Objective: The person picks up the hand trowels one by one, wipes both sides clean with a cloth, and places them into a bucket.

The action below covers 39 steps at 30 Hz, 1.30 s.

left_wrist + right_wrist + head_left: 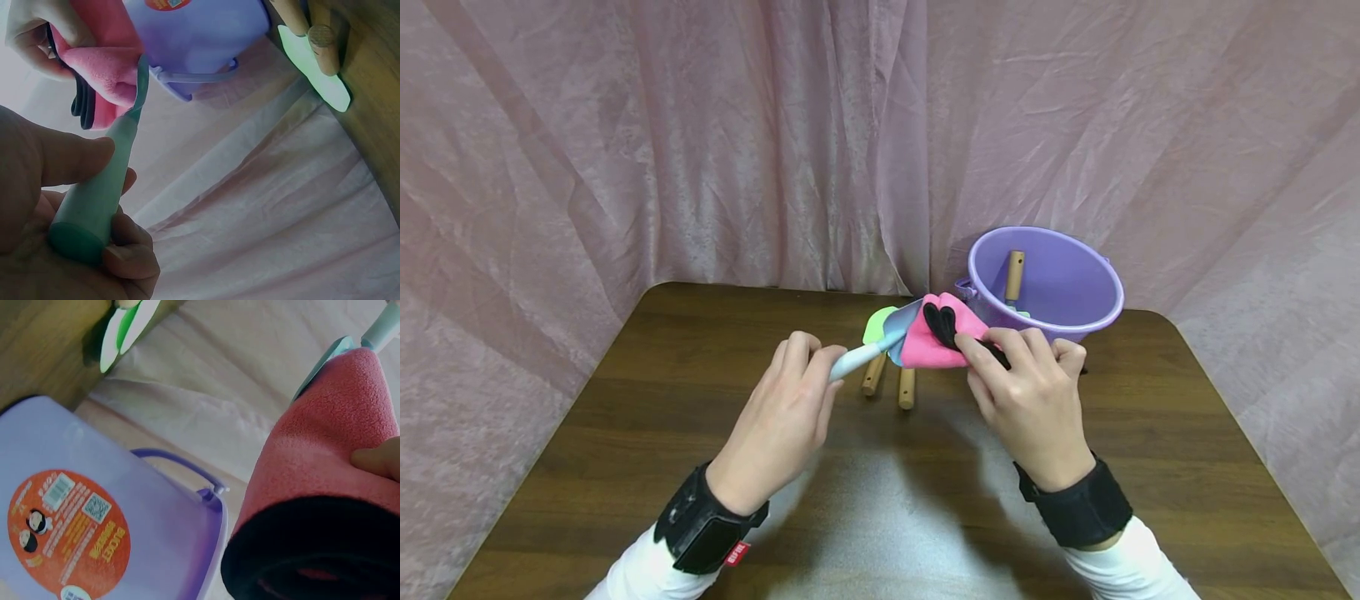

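My left hand (pixel 786 408) grips the pale blue-green handle of a small shovel (pixel 94 187), thumb along one side and fingers curled beneath. The shovel's blade points right and meets a folded pink cloth (pixel 928 346) with black edging. That cloth is pinched by my right hand (pixel 1030 392), which holds it up in front of the bucket. In the right wrist view the pink cloth (pixel 331 437) lies against the blade, its black-edged folds toward the camera. Part of the blade is hidden behind the cloth.
A purple bucket (pixel 1105 292) stands at the back right of the wooden table (pixel 700 358), with a wooden-handled tool (pixel 1015 275) inside. Behind the cloth, a light green tool head (pixel 876 323) and two wooden handles (pixel 907 389) lie on the table. A pink curtain (pixel 737 150) hangs behind.
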Each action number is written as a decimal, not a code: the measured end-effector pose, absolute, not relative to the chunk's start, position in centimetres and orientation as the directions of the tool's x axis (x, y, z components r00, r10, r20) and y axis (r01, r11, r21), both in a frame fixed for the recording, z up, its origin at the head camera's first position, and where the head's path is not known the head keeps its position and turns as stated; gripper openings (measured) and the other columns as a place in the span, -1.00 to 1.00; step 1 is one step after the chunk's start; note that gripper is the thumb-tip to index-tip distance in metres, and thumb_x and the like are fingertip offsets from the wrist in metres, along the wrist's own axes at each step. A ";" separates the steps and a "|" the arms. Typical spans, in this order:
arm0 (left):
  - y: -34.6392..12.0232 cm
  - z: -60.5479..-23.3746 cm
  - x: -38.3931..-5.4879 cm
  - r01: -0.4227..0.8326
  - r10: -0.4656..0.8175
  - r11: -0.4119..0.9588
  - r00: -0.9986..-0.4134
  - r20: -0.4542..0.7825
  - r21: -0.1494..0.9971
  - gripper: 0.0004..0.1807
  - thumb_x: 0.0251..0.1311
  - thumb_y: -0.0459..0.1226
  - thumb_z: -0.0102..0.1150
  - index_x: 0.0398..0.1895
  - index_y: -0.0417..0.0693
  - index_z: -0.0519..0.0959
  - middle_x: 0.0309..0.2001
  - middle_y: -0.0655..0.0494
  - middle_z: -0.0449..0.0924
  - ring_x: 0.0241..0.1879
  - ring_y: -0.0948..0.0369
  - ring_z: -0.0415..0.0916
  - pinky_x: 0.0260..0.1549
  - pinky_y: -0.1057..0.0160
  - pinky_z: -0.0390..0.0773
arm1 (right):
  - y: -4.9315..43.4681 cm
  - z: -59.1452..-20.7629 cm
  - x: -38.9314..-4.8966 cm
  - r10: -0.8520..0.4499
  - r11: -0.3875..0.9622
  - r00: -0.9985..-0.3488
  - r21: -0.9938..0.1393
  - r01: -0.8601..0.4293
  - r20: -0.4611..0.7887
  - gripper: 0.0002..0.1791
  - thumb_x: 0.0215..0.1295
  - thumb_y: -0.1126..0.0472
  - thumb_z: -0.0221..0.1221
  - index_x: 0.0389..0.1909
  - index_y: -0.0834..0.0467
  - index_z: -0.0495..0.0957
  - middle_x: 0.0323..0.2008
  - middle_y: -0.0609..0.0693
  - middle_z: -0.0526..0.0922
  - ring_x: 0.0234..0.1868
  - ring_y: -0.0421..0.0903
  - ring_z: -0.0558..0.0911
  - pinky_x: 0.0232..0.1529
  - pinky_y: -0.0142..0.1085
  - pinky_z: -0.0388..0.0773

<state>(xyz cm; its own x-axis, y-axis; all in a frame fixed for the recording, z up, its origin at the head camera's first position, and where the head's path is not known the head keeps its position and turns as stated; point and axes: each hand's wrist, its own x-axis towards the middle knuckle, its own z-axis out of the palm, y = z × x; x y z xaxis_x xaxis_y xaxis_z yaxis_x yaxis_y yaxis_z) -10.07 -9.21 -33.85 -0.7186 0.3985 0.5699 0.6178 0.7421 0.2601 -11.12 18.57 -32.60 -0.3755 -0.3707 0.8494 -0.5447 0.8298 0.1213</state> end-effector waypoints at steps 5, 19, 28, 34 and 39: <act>-9.2 -33.9 -10.1 0.619 0.397 0.741 -0.717 0.573 0.262 -0.61 0.22 -0.40 0.28 0.11 -0.24 0.49 -0.15 -0.04 0.31 -0.26 0.10 0.27 -0.37 0.26 0.38 | 18.5 -32.8 -11.1 -0.371 0.804 -0.396 0.076 -0.590 0.840 -0.70 0.26 0.28 0.10 -0.08 0.04 0.72 -0.27 0.04 0.63 -0.33 0.08 0.51 -0.26 0.13 0.16; -9.2 -33.9 -10.1 0.621 0.397 0.740 -0.714 0.577 0.260 -0.60 0.21 -0.40 0.30 0.11 -0.23 0.50 -0.16 -0.02 0.31 -0.23 0.09 0.27 -0.35 0.24 0.37 | 18.6 -32.8 -11.1 -0.338 0.704 -0.502 -0.140 -0.697 0.796 -0.66 0.13 0.25 0.30 -0.03 0.05 0.74 -0.24 -0.07 0.69 -0.29 -0.10 0.56 -0.29 0.00 0.12; -9.3 -33.8 -10.1 0.620 0.398 0.741 -0.716 0.573 0.260 -0.60 0.20 -0.40 0.30 0.10 -0.24 0.49 -0.15 -0.03 0.31 -0.23 0.08 0.27 -0.33 0.24 0.38 | 18.7 -32.8 -11.0 -0.339 0.706 -0.513 -0.148 -0.693 0.788 -0.66 0.13 0.24 0.32 -0.03 0.04 0.74 -0.26 -0.10 0.68 -0.28 -0.12 0.56 -0.28 0.00 0.13; -9.4 -33.8 -10.2 0.620 0.396 0.740 -0.716 0.575 0.262 -0.60 0.20 -0.40 0.30 0.10 -0.24 0.50 -0.15 -0.04 0.32 -0.23 0.07 0.27 -0.33 0.22 0.38 | 19.1 -32.5 -11.0 -0.345 0.751 -0.505 -0.090 -0.654 0.791 -0.66 0.15 0.24 0.29 -0.02 0.03 0.74 -0.28 -0.06 0.66 -0.33 -0.06 0.53 -0.31 0.02 0.13; -9.4 -33.8 -10.2 0.618 0.395 0.742 -0.717 0.575 0.260 -0.60 0.21 -0.40 0.30 0.11 -0.24 0.50 -0.15 -0.04 0.31 -0.25 0.08 0.26 -0.35 0.24 0.36 | 19.4 -32.4 -11.0 -0.347 0.796 -0.512 -0.042 -0.604 0.786 -0.68 0.19 0.23 0.24 -0.02 0.02 0.73 -0.28 -0.01 0.65 -0.32 0.01 0.53 -0.30 0.06 0.15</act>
